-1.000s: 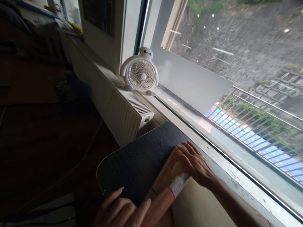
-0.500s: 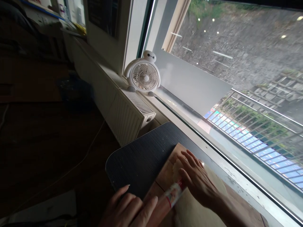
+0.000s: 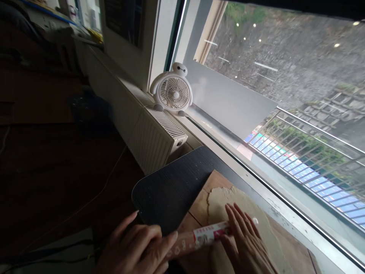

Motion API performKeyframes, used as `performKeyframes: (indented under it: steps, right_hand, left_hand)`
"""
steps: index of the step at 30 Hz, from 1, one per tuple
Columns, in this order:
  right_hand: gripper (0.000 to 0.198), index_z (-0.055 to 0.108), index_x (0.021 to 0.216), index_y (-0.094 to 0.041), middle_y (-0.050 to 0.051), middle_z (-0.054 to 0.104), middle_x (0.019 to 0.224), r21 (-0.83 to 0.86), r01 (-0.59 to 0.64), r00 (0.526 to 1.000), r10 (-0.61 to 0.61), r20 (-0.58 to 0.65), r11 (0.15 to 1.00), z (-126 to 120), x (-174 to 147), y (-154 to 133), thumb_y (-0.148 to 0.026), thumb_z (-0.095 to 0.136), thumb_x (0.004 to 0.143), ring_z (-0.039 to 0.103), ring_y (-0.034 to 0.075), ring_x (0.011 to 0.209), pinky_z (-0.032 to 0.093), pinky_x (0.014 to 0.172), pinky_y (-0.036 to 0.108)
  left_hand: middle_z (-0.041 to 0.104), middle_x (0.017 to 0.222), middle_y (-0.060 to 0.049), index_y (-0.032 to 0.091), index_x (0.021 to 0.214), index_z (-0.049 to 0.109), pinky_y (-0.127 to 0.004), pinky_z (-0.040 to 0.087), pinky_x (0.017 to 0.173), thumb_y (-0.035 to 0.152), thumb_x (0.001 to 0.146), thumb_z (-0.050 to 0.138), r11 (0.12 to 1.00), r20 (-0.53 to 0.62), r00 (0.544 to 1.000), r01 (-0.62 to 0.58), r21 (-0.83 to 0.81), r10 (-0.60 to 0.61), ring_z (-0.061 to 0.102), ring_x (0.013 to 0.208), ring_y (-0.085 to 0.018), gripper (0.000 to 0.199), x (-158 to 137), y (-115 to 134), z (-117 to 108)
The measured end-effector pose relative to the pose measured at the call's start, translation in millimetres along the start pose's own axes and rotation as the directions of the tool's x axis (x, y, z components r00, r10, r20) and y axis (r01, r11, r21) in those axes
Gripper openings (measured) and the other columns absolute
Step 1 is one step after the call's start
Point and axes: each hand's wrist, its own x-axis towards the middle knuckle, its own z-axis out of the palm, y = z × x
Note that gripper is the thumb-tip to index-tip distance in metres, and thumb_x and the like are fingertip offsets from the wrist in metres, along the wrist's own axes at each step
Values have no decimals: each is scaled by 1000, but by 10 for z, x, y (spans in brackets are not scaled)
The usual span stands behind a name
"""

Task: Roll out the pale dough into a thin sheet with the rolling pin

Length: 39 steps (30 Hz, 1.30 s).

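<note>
A sheet of pale rolled dough (image 3: 251, 205) with a ragged far edge lies on a wooden board (image 3: 196, 209). Across the dough and the board's left edge runs a rolling pin (image 3: 205, 235) with a printed red-and-white label. My left hand (image 3: 139, 247) is closed around its left end, the thumb along the top and the index finger sticking out. The right end is under my right hand (image 3: 245, 243), which grips it with the thumb on the near side and the long fingers stretched over it. My right palm hides that end.
The board rests on a dark table (image 3: 171, 186) with a rounded corner. Along the right runs a window sill (image 3: 282, 213) below a large window. A white fan (image 3: 174, 91) stands beyond, by a radiator (image 3: 154, 140). A thin cable (image 3: 105, 186) crosses the dark floor.
Both hands and the rolling pin have come back toward me. The pin has swung to lie more crosswise, and more of the dough's far edge shows.
</note>
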Motion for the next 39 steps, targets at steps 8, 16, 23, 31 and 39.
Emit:
performKeyframes:
  steps: [8,16,23,31,39]
  right_hand:
    - [56,36,138,-22,6,29,147,67,-233,968,225,111,970,-197,768,-168,-49,13,94,16,24,137,25,107,47]
    - [65,27,141,-10,17,29,145,-68,-205,975,197,-105,976,-36,-567,-451,-51,29,90,27,29,133,25,106,51]
    - [43,50,125,-23,11,43,138,-13,-361,932,361,19,933,-376,15,-384,-41,25,94,26,31,133,33,97,54]
    - [69,26,143,-13,13,20,149,50,-363,918,367,-151,930,27,-951,-817,-56,29,89,14,28,137,21,108,49]
    - [62,32,139,-6,20,29,144,119,-524,843,533,-65,843,-129,-433,-481,-48,24,93,21,31,135,28,103,52]
  left_hand:
    - [63,91,0,25,109,62,-44,31,99,24,89,47,983,68,981,182,2,-181,57,82,-14,25,458,-183,-61]
    - [62,72,0,21,80,66,-48,25,102,26,91,42,990,92,986,142,-7,-141,55,76,-16,27,520,112,41]
    - [62,66,-6,17,64,62,-49,28,96,30,91,38,973,30,985,162,166,-169,56,74,-20,38,875,100,257]
    - [62,74,-8,18,67,64,-42,35,85,31,91,36,987,28,993,114,110,-118,55,78,-21,38,911,227,446]
    - [66,83,-6,21,78,67,-53,22,100,31,90,39,997,100,993,62,55,-67,55,86,-22,32,1298,305,707]
